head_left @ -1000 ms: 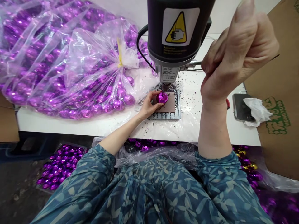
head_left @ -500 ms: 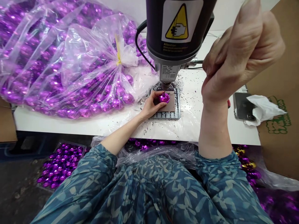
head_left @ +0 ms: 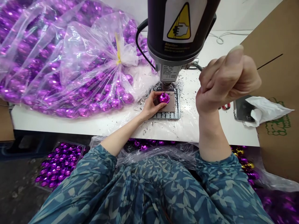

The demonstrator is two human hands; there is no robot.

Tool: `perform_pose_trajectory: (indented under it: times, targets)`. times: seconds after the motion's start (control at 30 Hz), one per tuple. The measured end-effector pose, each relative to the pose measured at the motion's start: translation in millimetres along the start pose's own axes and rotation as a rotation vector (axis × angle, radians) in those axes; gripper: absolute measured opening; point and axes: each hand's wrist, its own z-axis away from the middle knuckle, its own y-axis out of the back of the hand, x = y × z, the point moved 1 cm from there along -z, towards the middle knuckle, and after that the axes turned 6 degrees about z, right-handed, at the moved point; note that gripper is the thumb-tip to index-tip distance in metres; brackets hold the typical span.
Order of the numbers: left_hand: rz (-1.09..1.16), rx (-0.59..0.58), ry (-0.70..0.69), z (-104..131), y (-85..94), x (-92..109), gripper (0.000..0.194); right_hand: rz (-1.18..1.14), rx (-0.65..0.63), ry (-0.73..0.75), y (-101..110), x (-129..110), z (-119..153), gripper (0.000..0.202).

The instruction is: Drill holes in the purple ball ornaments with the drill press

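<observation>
Under the head of a dark bench drill press (head_left: 178,46), my left hand (head_left: 151,104) pinches a shiny purple faceted ball (head_left: 163,98) between thumb and fingers. The ball rests on a brown board (head_left: 169,107) lying on the slotted metal base (head_left: 165,117). The drill's lower tip reaches the top of the ball; whether it has gone in I cannot tell. My right hand (head_left: 226,79) is closed in a fist round the press's feed lever (head_left: 198,66), whose grip end is hidden in the fingers.
A big clear bag (head_left: 70,62) of purple balls, tied with yellow, covers the table's left. Below left stands a clear tray (head_left: 60,165) of purple balls. At right lie a phone (head_left: 243,109), a crumpled tissue (head_left: 267,109) and a cardboard box (head_left: 277,77). Dark shavings are scattered around the base.
My right hand has come down and a little left with the lever. The drill tip has lowered onto the ball. My left hand keeps its hold in the same place.
</observation>
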Motion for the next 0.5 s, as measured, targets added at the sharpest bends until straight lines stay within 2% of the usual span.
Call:
perform_pose_trajectory:
  times: [0.3, 0.4, 0.5]
  targets:
    - [-0.020, 0.001, -0.023, 0, 0.1, -2, 0.057, -0.112, -0.042, 0.053, 19, 19, 22, 0.072]
    - [-0.036, 0.018, 0.006, -1, 0.1, -1, 0.058, -0.086, -0.034, 0.033, 20, 27, 30, 0.078]
    - [-0.055, 0.018, 0.020, -1, 0.6, 1, 0.057, -0.036, -0.102, -0.034, 18, 23, 31, 0.086]
